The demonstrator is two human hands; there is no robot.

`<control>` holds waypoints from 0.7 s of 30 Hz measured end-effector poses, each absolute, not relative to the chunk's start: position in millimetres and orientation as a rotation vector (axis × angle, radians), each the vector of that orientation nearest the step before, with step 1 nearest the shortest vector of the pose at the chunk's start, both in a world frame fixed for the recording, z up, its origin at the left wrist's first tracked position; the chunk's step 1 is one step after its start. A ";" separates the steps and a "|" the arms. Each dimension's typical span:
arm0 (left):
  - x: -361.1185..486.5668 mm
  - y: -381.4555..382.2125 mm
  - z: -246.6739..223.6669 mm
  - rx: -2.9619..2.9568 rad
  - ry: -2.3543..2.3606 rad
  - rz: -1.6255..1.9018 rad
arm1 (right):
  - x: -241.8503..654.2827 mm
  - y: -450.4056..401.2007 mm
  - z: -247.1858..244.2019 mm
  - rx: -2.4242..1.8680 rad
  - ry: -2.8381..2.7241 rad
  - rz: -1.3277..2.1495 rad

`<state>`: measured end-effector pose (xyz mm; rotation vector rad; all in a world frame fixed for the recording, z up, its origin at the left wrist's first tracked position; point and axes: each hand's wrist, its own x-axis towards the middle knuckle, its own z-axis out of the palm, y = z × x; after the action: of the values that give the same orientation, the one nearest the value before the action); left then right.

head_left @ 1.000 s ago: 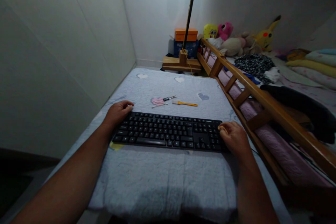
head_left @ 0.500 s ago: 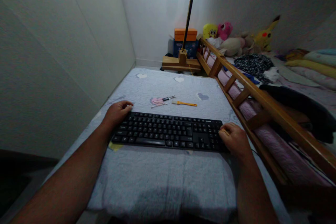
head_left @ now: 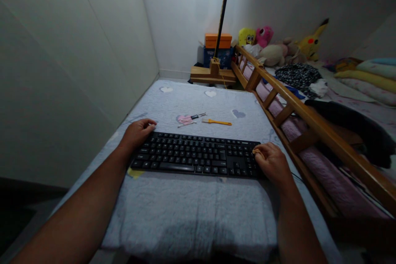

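A black keyboard (head_left: 188, 154) lies flat on the cloth-covered surface, its long side across my view. At its upper left corner my left hand (head_left: 139, 131) grips the edge, fingers held together and thumb side partly hidden. Over the number pad at the right end is my right hand (head_left: 272, 161), closed on a small tan cloth (head_left: 258, 152) that touches the keys. Beyond the keyboard lie a brush with a yellow handle (head_left: 218, 122), a tool with a dark handle and metal tip (head_left: 196, 116), and a thin light stick (head_left: 187, 124).
The light blue cover (head_left: 192, 210) has heart prints. On the right a wooden bed rail (head_left: 287, 90) runs alongside, with bedding and plush toys behind it. A pale cabinet (head_left: 93, 70) stands at the left. A wooden stand (head_left: 213, 72) with boxes is at the far end.
My right hand, with the tan cloth, has shifted slightly left over the number pad. My left hand stays at the keyboard's left corner.
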<state>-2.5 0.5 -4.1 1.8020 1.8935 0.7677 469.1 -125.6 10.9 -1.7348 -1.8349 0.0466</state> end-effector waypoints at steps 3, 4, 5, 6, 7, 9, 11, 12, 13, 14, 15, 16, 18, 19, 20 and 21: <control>-2.6 0.4 -4.5 1.799 1.889 0.767 | 468.1 -126.9 13.1 -1.743 -1.847 0.050; -2.6 0.5 -4.7 1.798 1.886 0.771 | 467.9 -127.4 13.9 -1.742 -1.853 0.058; -2.7 0.6 -5.0 1.794 1.883 0.775 | 467.7 -127.9 14.7 -1.740 -1.860 0.068; -2.8 0.8 -5.3 1.791 1.881 0.779 | 467.6 -128.5 15.5 -1.737 -1.867 0.078; -3.0 1.0 -5.6 1.790 1.881 0.781 | 467.4 -129.1 16.3 -1.734 -1.873 0.085; -3.4 1.3 -6.1 1.792 1.883 0.786 | 466.8 -130.0 17.9 -1.723 -1.888 0.093; -3.7 1.4 -6.2 1.796 1.882 0.785 | 465.9 -130.3 19.0 -1.702 -1.895 0.092; -3.7 1.2 -6.0 1.797 1.880 0.785 | 465.5 -130.2 19.3 -1.689 -1.895 0.087; -3.7 1.1 -5.9 1.799 1.877 0.785 | 465.0 -129.9 19.2 -1.676 -1.891 0.075; -3.7 0.9 -5.7 1.803 1.874 0.784 | 464.7 -129.4 18.8 -1.664 -1.883 0.057; -3.6 0.8 -5.5 1.804 1.873 0.784 | 464.3 -128.8 18.1 -1.655 -1.873 0.034; -3.5 0.7 -5.5 1.802 1.873 0.787 | 464.1 -128.0 17.1 -1.650 -1.863 0.010; -3.4 0.7 -5.5 1.798 1.873 0.788 | 463.9 -126.4 14.6 -1.648 -1.856 -0.024; -3.4 0.7 -5.5 1.797 1.874 0.786 | 464.0 -125.7 13.3 -1.653 -1.858 -0.032; -3.2 0.7 -5.4 1.797 1.875 0.785 | 464.2 -125.1 12.2 -1.658 -1.863 -0.033; -3.1 0.6 -5.2 1.800 1.876 0.785 | 464.5 -124.6 11.3 -1.663 -1.870 -0.031</control>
<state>-3.1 0.6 -5.2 1.7997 1.8758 0.7846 464.5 -124.6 11.3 -1.6635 -1.8697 -0.0314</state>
